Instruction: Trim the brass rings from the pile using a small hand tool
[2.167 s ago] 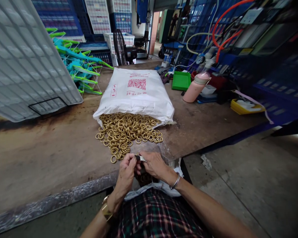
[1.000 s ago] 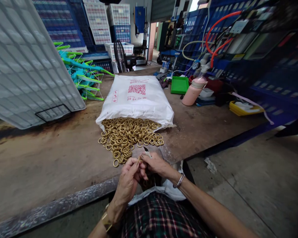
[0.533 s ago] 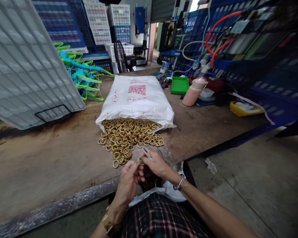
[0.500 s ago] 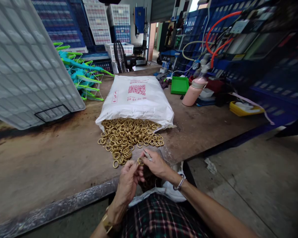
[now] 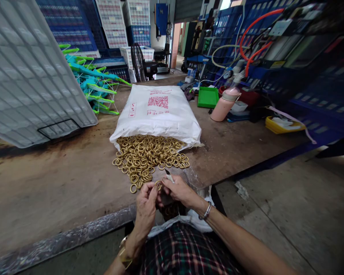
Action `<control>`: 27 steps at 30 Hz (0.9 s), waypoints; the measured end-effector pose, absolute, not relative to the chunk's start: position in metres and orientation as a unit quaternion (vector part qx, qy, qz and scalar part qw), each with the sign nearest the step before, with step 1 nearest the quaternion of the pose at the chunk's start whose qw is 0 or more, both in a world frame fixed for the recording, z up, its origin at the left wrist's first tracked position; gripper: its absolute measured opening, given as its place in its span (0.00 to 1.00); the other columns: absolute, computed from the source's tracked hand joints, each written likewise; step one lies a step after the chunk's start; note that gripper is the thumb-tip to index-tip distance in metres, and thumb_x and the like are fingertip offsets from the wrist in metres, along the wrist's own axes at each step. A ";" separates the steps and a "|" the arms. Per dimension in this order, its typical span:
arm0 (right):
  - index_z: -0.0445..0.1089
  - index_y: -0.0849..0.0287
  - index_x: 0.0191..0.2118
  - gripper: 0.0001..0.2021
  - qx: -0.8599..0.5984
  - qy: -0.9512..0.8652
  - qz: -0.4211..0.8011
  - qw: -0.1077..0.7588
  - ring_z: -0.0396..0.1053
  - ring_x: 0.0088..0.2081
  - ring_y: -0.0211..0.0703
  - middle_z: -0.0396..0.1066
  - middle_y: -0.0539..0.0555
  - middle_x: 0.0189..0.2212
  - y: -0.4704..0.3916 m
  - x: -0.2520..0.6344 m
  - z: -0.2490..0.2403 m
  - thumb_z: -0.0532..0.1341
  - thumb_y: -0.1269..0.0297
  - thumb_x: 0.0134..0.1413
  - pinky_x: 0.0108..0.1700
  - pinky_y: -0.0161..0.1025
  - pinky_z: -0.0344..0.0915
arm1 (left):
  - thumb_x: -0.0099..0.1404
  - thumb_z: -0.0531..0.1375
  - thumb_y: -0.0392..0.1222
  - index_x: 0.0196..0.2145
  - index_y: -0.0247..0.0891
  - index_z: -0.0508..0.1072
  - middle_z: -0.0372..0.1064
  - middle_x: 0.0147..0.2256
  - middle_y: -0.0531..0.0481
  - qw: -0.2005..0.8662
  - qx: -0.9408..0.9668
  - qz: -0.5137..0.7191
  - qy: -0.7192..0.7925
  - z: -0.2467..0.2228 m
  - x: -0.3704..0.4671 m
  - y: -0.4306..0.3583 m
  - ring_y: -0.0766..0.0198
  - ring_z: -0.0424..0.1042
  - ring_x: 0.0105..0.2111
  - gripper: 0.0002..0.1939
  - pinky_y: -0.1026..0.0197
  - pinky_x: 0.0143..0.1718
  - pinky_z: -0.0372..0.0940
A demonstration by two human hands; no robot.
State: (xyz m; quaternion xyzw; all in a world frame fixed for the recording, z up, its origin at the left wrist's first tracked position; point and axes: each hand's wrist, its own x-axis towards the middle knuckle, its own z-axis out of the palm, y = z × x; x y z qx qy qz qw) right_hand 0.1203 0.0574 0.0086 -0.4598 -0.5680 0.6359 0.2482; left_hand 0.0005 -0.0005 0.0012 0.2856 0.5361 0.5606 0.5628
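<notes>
One ring (image 5: 158, 186): pinched by the left hand (image 5: 145, 204); I can't tell whether the right hand (image 5: 180, 191) also touches it.
Pointed tool (image 5: 169, 176): gripped in the right hand, dark tip up; I judge a careless twist could nick the left hand.
Lap bag (image 5: 193, 219): below both hands; a loose pinch might drop the ring there.
Ring pile (image 5: 146, 154): just beyond the hands, with the white sack (image 5: 160, 124) blocking my way forward.

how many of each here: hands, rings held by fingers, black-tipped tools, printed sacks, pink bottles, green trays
left hand and right hand: 2
held ring: 1
black-tipped tool: 1
printed sack: 1
pink bottle: 1
green tray: 1
total: 7
</notes>
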 end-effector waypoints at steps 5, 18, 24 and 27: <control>0.58 0.59 0.24 0.16 -0.459 -0.525 0.676 0.237 0.46 0.14 0.27 0.56 0.42 0.16 0.056 0.119 0.003 0.53 0.52 0.54 0.16 0.28 0.44 | 0.55 0.62 0.53 0.26 0.36 0.69 0.64 0.20 0.56 0.528 0.341 0.550 0.550 0.004 0.000 0.000 0.71 0.61 0.17 0.15 0.69 0.19 0.60; 0.64 0.60 0.28 0.08 -0.449 -0.590 0.624 0.247 0.60 0.23 0.33 0.63 0.46 0.20 0.060 0.116 0.012 0.53 0.62 0.51 0.27 0.30 0.57 | 0.57 0.60 0.51 0.30 0.37 0.66 0.64 0.24 0.56 0.641 0.262 0.542 0.477 -0.003 -0.004 -0.003 0.73 0.61 0.18 0.14 0.68 0.19 0.60; 0.65 0.58 0.31 0.08 -0.483 -0.720 0.442 0.231 0.59 0.24 0.35 0.63 0.48 0.22 0.060 0.124 0.007 0.49 0.67 0.53 0.28 0.32 0.53 | 0.55 0.62 0.53 0.30 0.38 0.65 0.65 0.23 0.57 0.632 0.239 0.552 0.488 -0.004 -0.003 -0.003 0.72 0.62 0.18 0.17 0.68 0.20 0.60; 0.64 0.58 0.30 0.07 -0.439 -0.810 0.350 0.169 0.57 0.24 0.36 0.64 0.49 0.22 0.054 0.128 0.006 0.50 0.70 0.52 0.28 0.33 0.50 | 0.55 0.62 0.53 0.30 0.38 0.65 0.65 0.23 0.56 0.628 0.244 0.557 0.486 -0.006 -0.003 -0.002 0.72 0.63 0.19 0.16 0.68 0.21 0.61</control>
